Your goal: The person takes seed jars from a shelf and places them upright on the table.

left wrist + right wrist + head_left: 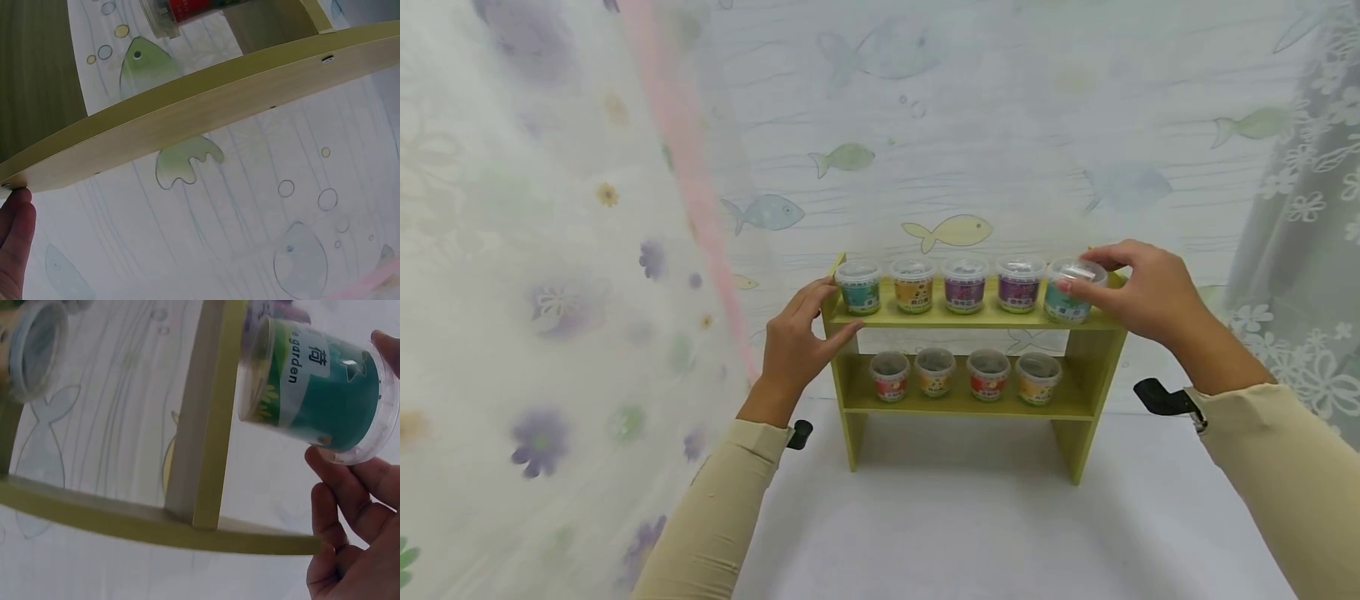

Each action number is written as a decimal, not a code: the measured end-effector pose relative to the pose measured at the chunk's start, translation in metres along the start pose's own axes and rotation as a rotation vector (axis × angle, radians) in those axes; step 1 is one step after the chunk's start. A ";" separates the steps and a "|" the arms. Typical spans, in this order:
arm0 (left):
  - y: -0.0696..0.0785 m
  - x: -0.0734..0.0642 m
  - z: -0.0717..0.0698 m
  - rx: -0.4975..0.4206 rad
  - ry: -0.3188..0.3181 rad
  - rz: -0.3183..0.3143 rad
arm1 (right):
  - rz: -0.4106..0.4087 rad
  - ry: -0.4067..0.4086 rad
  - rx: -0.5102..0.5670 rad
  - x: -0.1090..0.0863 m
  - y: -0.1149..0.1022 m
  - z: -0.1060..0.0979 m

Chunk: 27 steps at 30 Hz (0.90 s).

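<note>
At the right end of the upper board, my right hand (1150, 287) holds a clear-lidded plastic cup (1067, 292) with a teal label, thumb in front and fingers at its rim. The right wrist view shows this cup (325, 394) lying sideways in the picture, other fingertips touching the shelf's side edge. My left hand (797, 337) rests against the left end of the small green wooden shelf (955, 408); its thumb reaches the upper board's front. Straight fingers (19, 225) touch the side panel in the left wrist view, where the thumb is hidden.
Along the upper board stand another teal cup (860, 290), an orange cup (913, 290) and two purple cups (964, 290). Several red and orange cups (988, 379) stand below. The shelf stands on a white surface (955, 533), before a fish-patterned curtain (1000, 117).
</note>
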<state>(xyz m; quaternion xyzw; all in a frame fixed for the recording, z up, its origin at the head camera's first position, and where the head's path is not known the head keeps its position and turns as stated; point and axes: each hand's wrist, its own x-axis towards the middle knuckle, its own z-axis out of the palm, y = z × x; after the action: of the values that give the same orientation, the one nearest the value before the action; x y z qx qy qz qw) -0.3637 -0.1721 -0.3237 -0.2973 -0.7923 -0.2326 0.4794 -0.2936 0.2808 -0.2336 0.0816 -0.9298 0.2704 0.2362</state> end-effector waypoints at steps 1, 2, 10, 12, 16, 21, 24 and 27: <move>0.000 0.000 0.000 0.004 -0.005 -0.002 | -0.005 0.008 0.009 -0.002 -0.002 0.001; 0.000 0.000 0.000 0.003 -0.005 -0.002 | -0.010 0.017 0.018 -0.005 -0.003 0.002; 0.001 0.002 -0.001 0.021 -0.019 0.001 | -0.049 0.053 0.079 -0.021 -0.016 0.016; 0.001 0.003 -0.001 0.025 -0.022 0.000 | -0.064 0.046 0.094 -0.024 -0.019 0.022; 0.001 0.004 -0.002 0.030 -0.032 -0.002 | -0.107 0.043 0.127 -0.033 -0.024 0.032; 0.000 0.004 -0.002 0.039 -0.057 -0.012 | -0.167 0.046 0.166 -0.041 -0.029 0.047; 0.001 0.005 -0.002 0.044 -0.069 -0.021 | -0.198 0.038 0.179 -0.045 -0.030 0.058; 0.004 0.008 -0.002 0.047 -0.090 -0.043 | -0.217 0.023 0.181 -0.050 -0.029 0.069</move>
<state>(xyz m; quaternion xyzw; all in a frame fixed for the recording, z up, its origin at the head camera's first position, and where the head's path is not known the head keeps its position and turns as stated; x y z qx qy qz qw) -0.3625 -0.1689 -0.3149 -0.2790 -0.8246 -0.2105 0.4448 -0.2694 0.2196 -0.2954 0.1995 -0.8846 0.3268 0.2664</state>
